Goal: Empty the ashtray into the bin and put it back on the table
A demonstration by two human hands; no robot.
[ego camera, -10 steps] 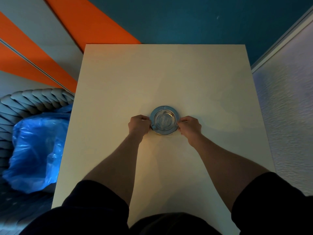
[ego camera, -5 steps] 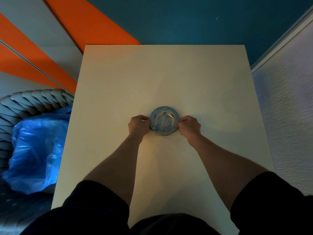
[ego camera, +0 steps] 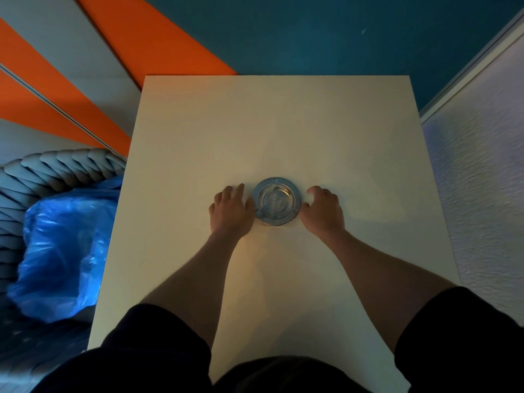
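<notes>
A round metal ashtray [ego camera: 276, 201] stands flat on the cream table [ego camera: 283, 123], near its middle. My left hand [ego camera: 231, 209] lies just left of the ashtray with its fingers spread, the thumb side close to the rim. On the other side, my right hand [ego camera: 323, 209] rests with loosely opened fingers, also close to the rim. Neither hand grips the ashtray. The woven bin [ego camera: 56, 168] with a blue plastic liner [ego camera: 62, 248] sits on the floor left of the table.
A white textured wall [ego camera: 482, 194] runs along the table's right side. Beyond the far edge is a blue floor [ego camera: 312, 32], with orange and grey panels [ego camera: 85, 66] at the upper left.
Both hands were pinched on the ashtray's rim before. Now their fingers have opened and the hands have drawn slightly outward; the ashtray stays in the same spot.
</notes>
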